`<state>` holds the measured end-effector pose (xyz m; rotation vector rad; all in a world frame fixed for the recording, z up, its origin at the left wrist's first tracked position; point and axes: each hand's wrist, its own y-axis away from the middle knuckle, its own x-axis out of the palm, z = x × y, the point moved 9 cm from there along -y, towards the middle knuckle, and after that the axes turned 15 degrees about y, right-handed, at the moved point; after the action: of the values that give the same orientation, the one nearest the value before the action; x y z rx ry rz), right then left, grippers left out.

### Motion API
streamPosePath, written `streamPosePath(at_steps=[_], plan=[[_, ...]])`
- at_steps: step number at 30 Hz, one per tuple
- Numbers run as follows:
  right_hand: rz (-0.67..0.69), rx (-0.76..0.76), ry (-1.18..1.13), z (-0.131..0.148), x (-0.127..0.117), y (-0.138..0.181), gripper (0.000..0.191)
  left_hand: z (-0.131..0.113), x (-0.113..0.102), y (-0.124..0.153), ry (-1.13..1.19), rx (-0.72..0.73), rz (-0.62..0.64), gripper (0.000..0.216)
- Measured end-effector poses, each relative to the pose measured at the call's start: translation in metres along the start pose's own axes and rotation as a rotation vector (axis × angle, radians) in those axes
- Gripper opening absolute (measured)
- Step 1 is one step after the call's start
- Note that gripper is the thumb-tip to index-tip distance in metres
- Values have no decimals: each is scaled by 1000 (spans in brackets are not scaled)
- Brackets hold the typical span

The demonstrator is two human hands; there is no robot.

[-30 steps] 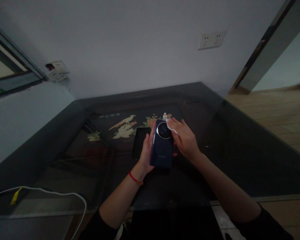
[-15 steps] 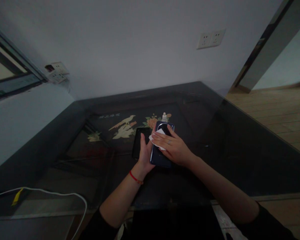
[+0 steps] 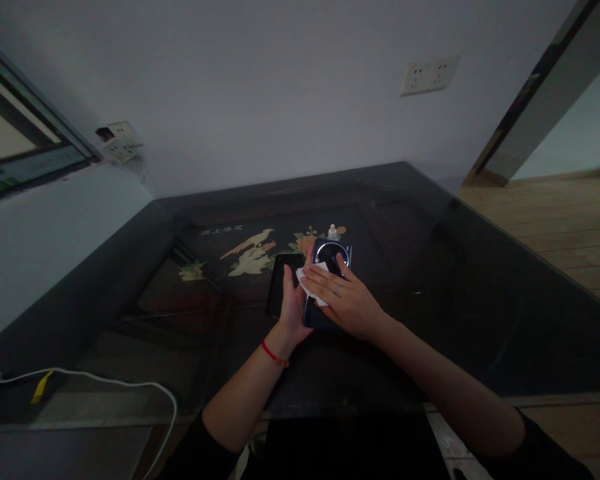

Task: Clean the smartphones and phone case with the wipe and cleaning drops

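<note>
My left hand (image 3: 293, 307) grips a dark blue phone (image 3: 330, 257) along its left edge, back side up, with its round camera ring at the far end. My right hand (image 3: 343, 300) lies across the phone's back and presses a small white wipe (image 3: 314, 280) against it with flat, closed fingers. A ring shows on one finger. A red cord circles my left wrist. The phone's lower part is hidden under my right hand.
A second black phone or case (image 3: 279, 283) lies flat on the dark glass-topped table (image 3: 455, 287) left of my hands. A small white dropper bottle (image 3: 333, 231) stands just beyond the phone. A white cable (image 3: 130, 387) curves at the near left. Wall sockets (image 3: 429, 75) sit above.
My right hand slid the white wipe from the camera ring down and left across the phone's back. The left hand keeps its hold; the phone tilted flatter.
</note>
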<state>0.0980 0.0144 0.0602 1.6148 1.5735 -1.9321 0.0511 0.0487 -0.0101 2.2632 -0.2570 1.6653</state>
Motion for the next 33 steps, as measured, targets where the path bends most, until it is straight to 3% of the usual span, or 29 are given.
streamPosePath(at_steps=[4, 11, 19, 28, 33], plan=[[6, -6, -4, 6, 1, 0, 46, 3, 3, -1, -14, 7, 37, 64], [-47, -174, -71, 22, -5, 5, 47, -13, 14, 1, -10, 57, 54, 64], [0, -8, 18, 5, 4, 0, 47, -3, 9, -1, -10, 30, 27, 63], [1, -257, -113, 42, 1, 3, 42, -16, 6, -2, 59, 23, 18, 58], [-68, -358, -188, 43, -8, 11, 40, -25, 15, 1, 83, 61, 53, 61]])
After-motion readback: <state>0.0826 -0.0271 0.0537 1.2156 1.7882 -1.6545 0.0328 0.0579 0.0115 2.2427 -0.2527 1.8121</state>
